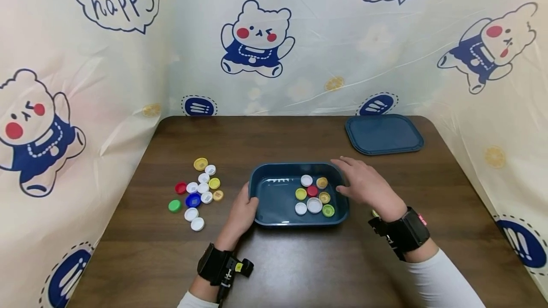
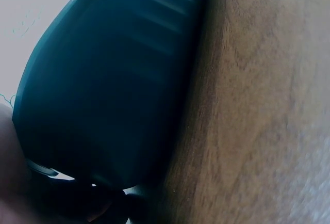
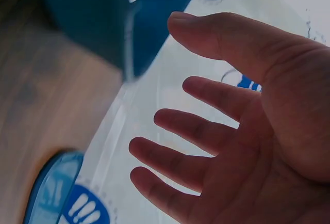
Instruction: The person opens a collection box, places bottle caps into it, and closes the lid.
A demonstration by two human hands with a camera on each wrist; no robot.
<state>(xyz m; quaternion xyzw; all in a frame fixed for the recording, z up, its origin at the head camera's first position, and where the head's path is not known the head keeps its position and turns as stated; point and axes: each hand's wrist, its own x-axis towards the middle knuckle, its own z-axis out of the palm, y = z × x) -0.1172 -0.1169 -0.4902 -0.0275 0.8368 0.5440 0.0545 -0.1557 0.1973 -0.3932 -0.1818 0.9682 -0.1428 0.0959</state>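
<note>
A dark blue rectangular tray [image 1: 274, 220] stands in the middle of the table, holding several bottle caps in white, yellow, red and green, such as the red cap [image 1: 312, 191]. My left hand [image 1: 242, 210] grips the tray's left end, thumb over the rim; its other fingers are mostly hidden. The tray's outer wall [image 2: 108, 84] fills much of the left wrist view. At the tray's right end, my right hand [image 1: 364, 182] hovers around the far corner. In the right wrist view its fingers [image 3: 206, 126] are spread and relaxed, with nothing in them.
Left of the tray lies a loose group of several bottle caps, among them a blue cap [image 1: 193, 200] and a green cap [image 1: 174, 206]. A flat dark blue lid-like piece [image 1: 384, 134] lies at the back right. A printed curtain [image 1: 317, 37] surrounds the wooden table [image 1: 295, 270].
</note>
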